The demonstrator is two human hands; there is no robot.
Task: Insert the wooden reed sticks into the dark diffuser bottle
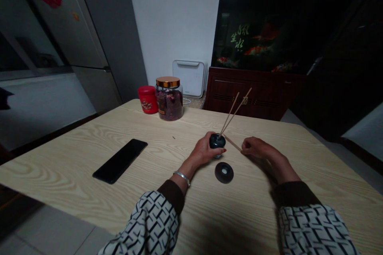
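Observation:
My left hand [206, 146] is wrapped round a small dark reed diffuser bottle [218, 141] on the table. Two thin reed sticks [236, 109] rise out of its mouth, leaning to the right. Between the fingertips of my right hand [254, 147] is another reed stick [233, 143], slanting up toward the bottle; whether its tip touches the bottle I cannot tell. Just in front of the bottle lies a round dark brown disc [220, 175] with a pale centre. My left palm hides part of the bottle's side.
A black phone [120, 161] lies on the wooden table [74, 147] at left. Toward the back stand a red canister [148, 100] and a glass jar [169, 103] with a copper-coloured lid. Beyond the table are a white appliance [189, 79] and a fish tank [257, 40].

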